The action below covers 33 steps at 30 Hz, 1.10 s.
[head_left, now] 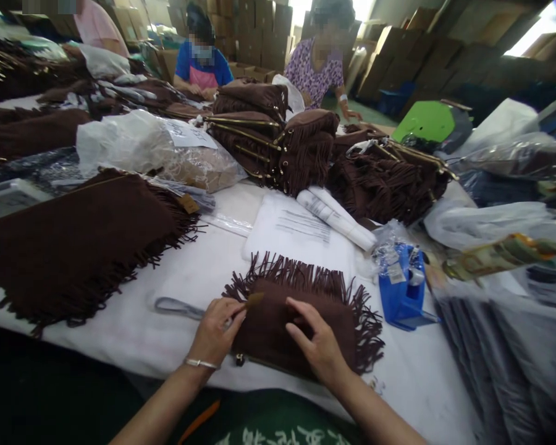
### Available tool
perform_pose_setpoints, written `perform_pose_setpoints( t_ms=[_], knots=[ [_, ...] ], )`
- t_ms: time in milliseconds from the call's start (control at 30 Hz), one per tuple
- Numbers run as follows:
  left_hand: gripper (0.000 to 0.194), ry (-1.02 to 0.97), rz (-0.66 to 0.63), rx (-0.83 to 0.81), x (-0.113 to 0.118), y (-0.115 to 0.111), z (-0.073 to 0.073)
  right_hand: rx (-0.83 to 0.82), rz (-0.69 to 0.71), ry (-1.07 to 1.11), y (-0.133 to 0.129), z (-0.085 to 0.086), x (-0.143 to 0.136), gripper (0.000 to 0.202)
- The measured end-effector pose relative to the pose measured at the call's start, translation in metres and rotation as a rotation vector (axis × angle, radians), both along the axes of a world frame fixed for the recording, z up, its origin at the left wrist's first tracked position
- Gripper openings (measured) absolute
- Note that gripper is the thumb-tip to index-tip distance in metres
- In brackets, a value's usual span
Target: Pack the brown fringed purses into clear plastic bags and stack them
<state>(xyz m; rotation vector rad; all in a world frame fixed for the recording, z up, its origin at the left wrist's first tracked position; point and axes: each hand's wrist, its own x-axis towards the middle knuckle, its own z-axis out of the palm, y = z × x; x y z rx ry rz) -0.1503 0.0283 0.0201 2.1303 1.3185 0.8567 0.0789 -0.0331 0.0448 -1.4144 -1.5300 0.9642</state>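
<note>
Brown fringed suede pouch lies flat at the near edge of the white-covered table, fringe fanned toward the far side and right; left hand pinches a small tan tag or zipper pull at the pouch's upper left corner, fingers closed on it; right hand rests fingers-down on the pouch's middle, pressing it flat, not clenched. Risks as I read them: pouch sits close to the table edge, so a hard tug from the left hand could drag it off; fringe strands are loose and could snag under the right palm or tangle; grey scissors-like tool lies just beside the left hand, blurred so I can't confirm, and could catch the fringe; blue tape dispenser stands near the right fringe, within reach of a sideways sweep; rolled paper and printed sheet behind could get shoved.
</note>
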Motion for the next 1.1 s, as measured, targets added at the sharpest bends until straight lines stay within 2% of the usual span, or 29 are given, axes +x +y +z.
perform_pose_setpoints(
  t_ms=[67,100,167,233,333,433,500,567,633,700,767,833,900,933,967,1000,1100],
  knots=[
    [0.015,-0.050,-0.071,0.053,0.006,-0.012,0.011,-0.032,0.039,0.088,0.016,0.010,-0.012,0.063],
    [0.014,-0.063,-0.111,0.065,0.011,-0.015,0.017,-0.040,0.079,0.111,0.023,0.015,-0.018,0.064],
    [0.015,-0.052,-0.154,0.054,0.016,-0.017,0.027,-0.040,0.111,0.102,0.031,0.022,-0.025,0.047],
    [0.019,-0.011,-0.130,0.033,0.011,-0.015,0.030,-0.050,0.052,0.049,0.033,0.023,-0.022,0.031],
    [0.029,0.096,-0.054,0.041,-0.021,-0.011,0.022,-0.095,-0.044,-0.094,0.025,0.014,-0.004,0.033],
    [0.038,0.297,0.004,0.102,-0.059,-0.010,0.003,0.020,-0.073,-0.402,0.010,0.005,0.008,0.039],
    [0.044,0.431,0.028,0.140,-0.076,-0.009,-0.008,0.150,0.008,-0.601,0.001,0.003,0.002,0.052],
    [0.039,0.499,0.020,0.151,-0.082,-0.005,-0.013,0.206,0.200,-0.725,-0.006,0.003,-0.012,0.068],
    [0.028,0.495,-0.020,0.091,-0.084,-0.002,-0.009,0.201,0.385,-0.806,-0.010,0.001,-0.026,0.077],
    [0.019,0.470,-0.042,0.007,-0.084,-0.002,0.003,0.188,0.461,-0.862,-0.009,-0.001,-0.035,0.075],
    [0.015,0.407,0.030,-0.142,-0.086,-0.009,0.017,0.170,0.479,-0.879,-0.004,-0.001,-0.037,0.070],
    [0.016,0.232,0.128,-0.454,-0.084,-0.022,0.028,0.140,0.483,-0.846,0.005,0.005,-0.035,0.067],
    [0.031,-0.079,0.125,-0.892,-0.076,-0.037,0.034,0.099,0.485,-0.773,0.017,0.017,-0.032,0.065],
    [0.040,-0.246,0.096,-1.056,-0.070,-0.044,0.035,0.079,0.483,-0.732,0.023,0.024,-0.031,0.065],
    [0.048,-0.397,0.074,-1.150,-0.061,-0.049,0.034,0.062,0.479,-0.694,0.028,0.031,-0.031,0.064],
    [0.052,-0.515,0.074,-1.167,-0.051,-0.053,0.031,0.047,0.473,-0.666,0.032,0.037,-0.031,0.062],
    [0.044,-0.652,0.166,-0.986,-0.020,-0.056,0.019,0.013,0.445,-0.642,0.041,0.049,-0.034,0.060]
  ],
)
